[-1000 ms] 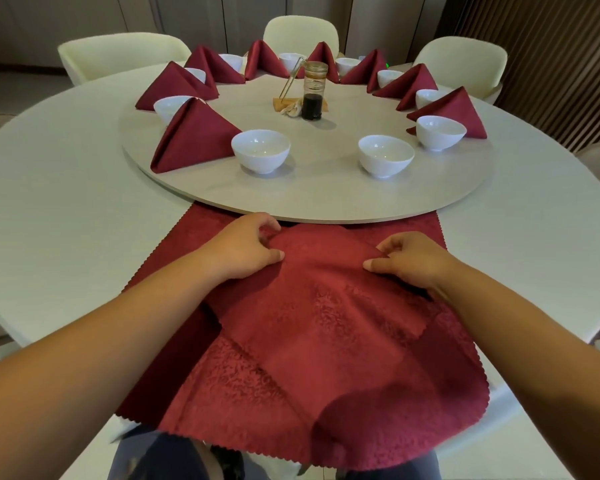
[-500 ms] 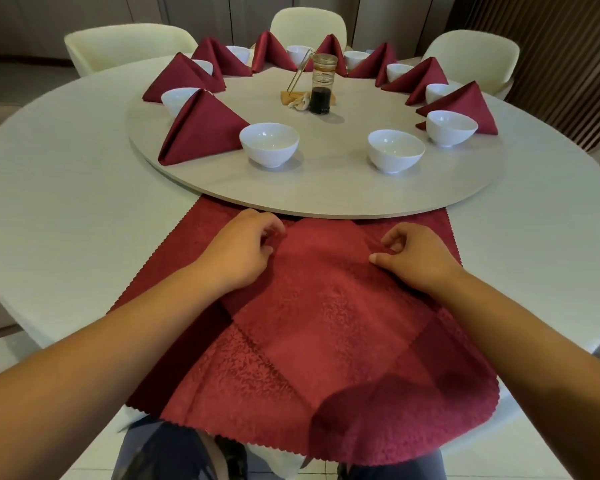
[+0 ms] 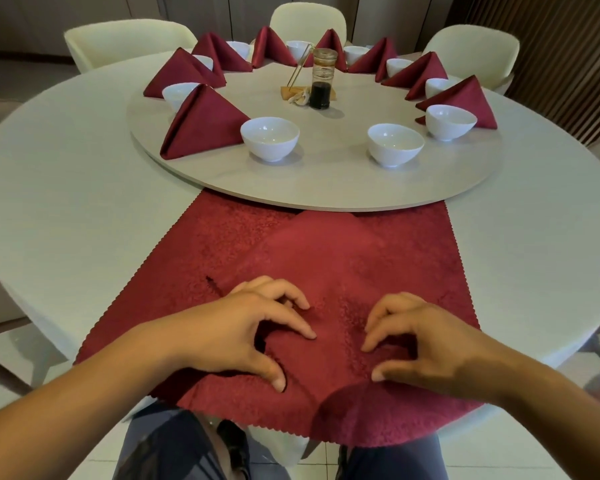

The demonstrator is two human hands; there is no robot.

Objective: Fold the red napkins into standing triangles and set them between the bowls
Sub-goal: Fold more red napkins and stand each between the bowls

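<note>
At the near edge of the round white table (image 3: 66,188), the left hand (image 3: 253,327) and right hand (image 3: 426,337) are arching over the flat dark-red patterned cloth napkin (image 3: 326,258). Their fingertips are touching it, but I cannot tell whether they are pinching it. White ceramic bowls (image 3: 270,138) are sitting on the beige round turntable (image 3: 326,181) among standing folded red napkin triangles (image 3: 201,123). A glass jar (image 3: 321,81) is holding dark liquid. Cream chairs (image 3: 307,22) are standing behind.
</note>
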